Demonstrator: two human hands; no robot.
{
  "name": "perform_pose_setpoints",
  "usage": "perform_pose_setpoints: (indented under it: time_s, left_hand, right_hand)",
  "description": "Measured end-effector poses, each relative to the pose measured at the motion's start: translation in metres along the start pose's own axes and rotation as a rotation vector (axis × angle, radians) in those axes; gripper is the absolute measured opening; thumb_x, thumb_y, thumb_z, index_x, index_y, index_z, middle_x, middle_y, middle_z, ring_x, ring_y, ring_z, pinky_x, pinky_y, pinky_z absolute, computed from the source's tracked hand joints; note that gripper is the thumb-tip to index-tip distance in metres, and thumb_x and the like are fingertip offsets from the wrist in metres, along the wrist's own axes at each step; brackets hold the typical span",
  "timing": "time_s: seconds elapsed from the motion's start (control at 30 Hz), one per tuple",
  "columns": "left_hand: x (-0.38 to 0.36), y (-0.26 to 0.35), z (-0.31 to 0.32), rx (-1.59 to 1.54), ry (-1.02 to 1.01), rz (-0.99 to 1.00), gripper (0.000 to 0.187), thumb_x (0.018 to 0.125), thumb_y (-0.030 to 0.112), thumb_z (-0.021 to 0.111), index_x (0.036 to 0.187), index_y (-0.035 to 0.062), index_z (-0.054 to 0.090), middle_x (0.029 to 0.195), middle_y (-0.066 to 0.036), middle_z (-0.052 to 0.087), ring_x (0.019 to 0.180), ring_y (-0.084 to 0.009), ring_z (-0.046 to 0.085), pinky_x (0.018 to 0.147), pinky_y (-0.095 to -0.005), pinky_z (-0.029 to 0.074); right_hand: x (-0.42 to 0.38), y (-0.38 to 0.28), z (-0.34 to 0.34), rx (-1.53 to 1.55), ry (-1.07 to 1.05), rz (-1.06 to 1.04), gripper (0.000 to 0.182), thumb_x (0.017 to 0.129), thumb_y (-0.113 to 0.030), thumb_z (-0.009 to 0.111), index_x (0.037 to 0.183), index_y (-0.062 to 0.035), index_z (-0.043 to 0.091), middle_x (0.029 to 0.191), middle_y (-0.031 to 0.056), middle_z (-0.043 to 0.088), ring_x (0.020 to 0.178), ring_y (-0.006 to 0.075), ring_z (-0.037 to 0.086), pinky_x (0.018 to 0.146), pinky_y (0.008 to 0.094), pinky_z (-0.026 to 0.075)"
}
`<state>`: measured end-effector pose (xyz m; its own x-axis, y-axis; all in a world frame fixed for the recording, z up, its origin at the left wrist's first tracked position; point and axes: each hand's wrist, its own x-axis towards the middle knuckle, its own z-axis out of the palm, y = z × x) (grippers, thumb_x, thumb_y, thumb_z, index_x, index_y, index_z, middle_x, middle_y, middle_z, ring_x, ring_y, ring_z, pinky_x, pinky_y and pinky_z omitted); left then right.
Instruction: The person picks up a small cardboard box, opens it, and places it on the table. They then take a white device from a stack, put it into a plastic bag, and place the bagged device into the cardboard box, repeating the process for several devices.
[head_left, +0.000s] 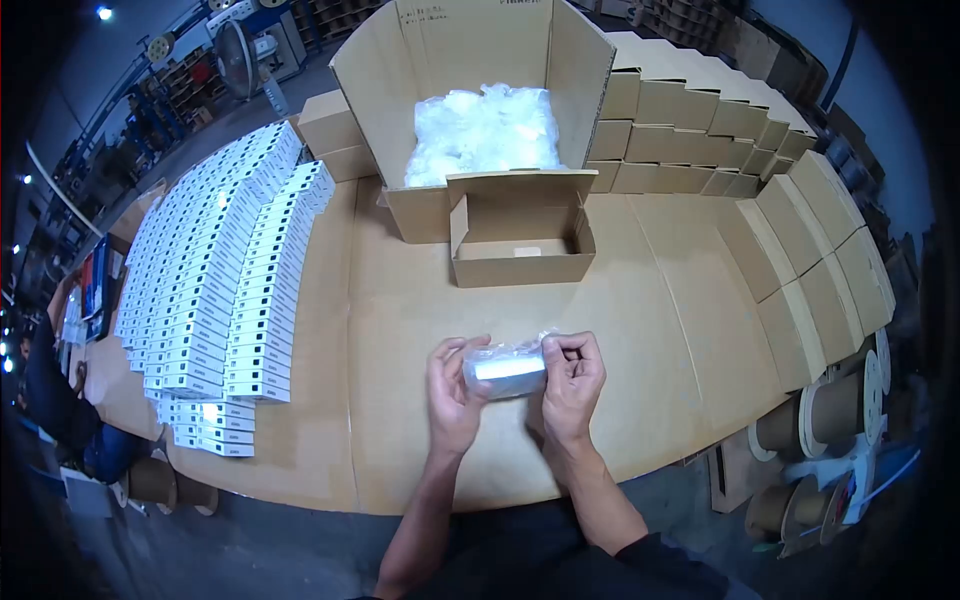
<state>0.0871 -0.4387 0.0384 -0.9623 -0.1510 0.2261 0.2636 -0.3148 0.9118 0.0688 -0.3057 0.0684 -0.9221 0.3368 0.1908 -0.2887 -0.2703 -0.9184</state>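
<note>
Between my hands, above the table, is a clear plastic-wrapped packet [505, 371] with something pale and bluish-white inside; its exact kind is not clear. My left hand [455, 393] grips its left end, fingers curled behind it. At the right end, my right hand [572, 380] pinches the loose plastic between thumb and fingers. Beyond both hands stands a small open brown carton [522, 271], flap raised, with a small white piece on its floor. Behind that carton, a large open box [420, 217] holds a heap of clear plastic bags [485, 135].
Stacked rows of small white boxes [205, 280] with printed labels cover the left side. Brown cartons [660, 105] are piled at the back right, and more cartons [815, 260] line the right edge. Spools [840, 410] sit below on the right. A person [60, 400] is at far left.
</note>
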Motion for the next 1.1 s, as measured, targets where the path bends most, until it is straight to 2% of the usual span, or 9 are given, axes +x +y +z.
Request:
perform_pose_setpoints:
  time_s: [0.13, 0.33, 0.4, 0.47, 0.5, 0.6, 0.77, 1.03, 1.1]
  left_hand:
    - [-0.004, 0.009, 0.001, 0.071, -0.109, -0.166, 0.036, 0.106, 0.014, 0.060, 0.135, -0.0024, 0.048, 0.124, -0.010, 0.063, 0.118, -0.0193, 0.060, 0.105, -0.0325, 0.046]
    - [-0.001, 0.009, -0.003, -0.095, 0.037, -0.337, 0.022, 0.109, 0.019, 0.052, 0.124, 0.0031, 0.055, 0.116, -0.010, 0.066, 0.104, -0.0198, 0.070, 0.090, -0.0397, 0.063]
    - [0.001, 0.012, -0.005, -0.146, 0.100, -0.376, 0.020, 0.110, 0.020, 0.051, 0.120, 0.0038, 0.056, 0.114, -0.010, 0.067, 0.105, -0.0205, 0.070, 0.090, -0.0406, 0.063]
    - [0.004, 0.019, -0.003, -0.149, 0.149, -0.358, 0.019, 0.110, 0.022, 0.050, 0.117, 0.0042, 0.055, 0.112, -0.010, 0.067, 0.104, -0.0205, 0.070, 0.089, -0.0410, 0.063]
    - [0.005, 0.023, -0.003, -0.149, 0.171, -0.350, 0.019, 0.110, 0.022, 0.049, 0.115, 0.0044, 0.055, 0.111, -0.011, 0.067, 0.103, -0.0205, 0.070, 0.089, -0.0412, 0.063]
    - [0.007, 0.027, -0.001, -0.164, 0.175, -0.335, 0.018, 0.111, 0.023, 0.048, 0.113, 0.0060, 0.054, 0.111, -0.010, 0.066, 0.101, -0.0202, 0.070, 0.087, -0.0412, 0.063]
    - [0.004, 0.023, -0.006, -0.155, 0.137, -0.378, 0.016, 0.112, 0.023, 0.045, 0.111, 0.0080, 0.050, 0.112, -0.012, 0.065, 0.105, -0.0228, 0.070, 0.087, -0.0416, 0.064]
    - [0.007, 0.052, -0.025, -0.127, -0.111, -0.460, 0.054, 0.107, 0.014, 0.054, 0.158, 0.0116, 0.035, 0.123, -0.015, 0.063, 0.110, -0.0202, 0.066, 0.091, -0.0332, 0.059]
    - [0.009, 0.044, -0.036, 0.042, -0.289, -0.361, 0.048, 0.103, 0.009, 0.061, 0.148, 0.0075, 0.048, 0.123, -0.014, 0.064, 0.112, -0.0184, 0.064, 0.094, -0.0318, 0.056]
  right_hand:
    - [-0.003, 0.001, 0.001, -0.041, 0.034, -0.093, 0.011, 0.103, -0.007, 0.064, 0.099, -0.0006, 0.056, 0.087, 0.0039, 0.065, 0.075, 0.0040, 0.057, 0.067, 0.0197, 0.047]
    - [-0.001, -0.015, -0.003, -0.026, -0.062, 0.144, 0.020, 0.106, -0.010, 0.057, 0.123, -0.0015, 0.052, 0.103, 0.0166, 0.073, 0.106, 0.0189, 0.070, 0.087, 0.0261, 0.053]
    - [0.004, -0.016, -0.014, 0.060, -0.173, 0.116, 0.028, 0.107, -0.010, 0.054, 0.134, -0.0008, 0.050, 0.132, 0.0246, 0.063, 0.124, 0.0276, 0.063, 0.099, 0.0337, 0.051]
    - [0.013, -0.013, -0.031, 0.037, -0.340, -0.091, 0.028, 0.107, -0.011, 0.054, 0.133, -0.0005, 0.055, 0.146, 0.0266, 0.054, 0.127, 0.0248, 0.059, 0.100, 0.0357, 0.052]
    - [0.020, -0.019, -0.038, -0.061, -0.529, -0.143, 0.025, 0.099, -0.006, 0.065, 0.124, -0.0018, 0.068, 0.155, 0.0245, 0.046, 0.139, 0.0301, 0.050, 0.108, 0.0422, 0.046]
    - [0.019, -0.033, -0.041, -0.374, -0.809, -0.231, 0.025, 0.088, -0.002, 0.074, 0.113, -0.0061, 0.077, 0.151, 0.0256, 0.050, 0.137, 0.0361, 0.052, 0.110, 0.0441, 0.045]
    - [0.017, -0.035, -0.025, -0.495, -0.700, -0.145, 0.035, 0.080, 0.000, 0.079, 0.115, -0.0049, 0.076, 0.111, 0.0171, 0.076, 0.102, 0.0290, 0.074, 0.089, 0.0358, 0.058]
    - [0.025, -0.038, -0.028, -0.523, -0.696, 0.092, 0.030, 0.083, -0.004, 0.081, 0.113, -0.0003, 0.074, 0.107, 0.0163, 0.077, 0.099, 0.0252, 0.075, 0.090, 0.0348, 0.057]
    - [0.026, -0.031, -0.030, -0.496, -0.702, 0.041, 0.030, 0.083, -0.005, 0.080, 0.112, -0.0012, 0.074, 0.112, 0.0139, 0.076, 0.100, 0.0250, 0.074, 0.089, 0.0348, 0.057]
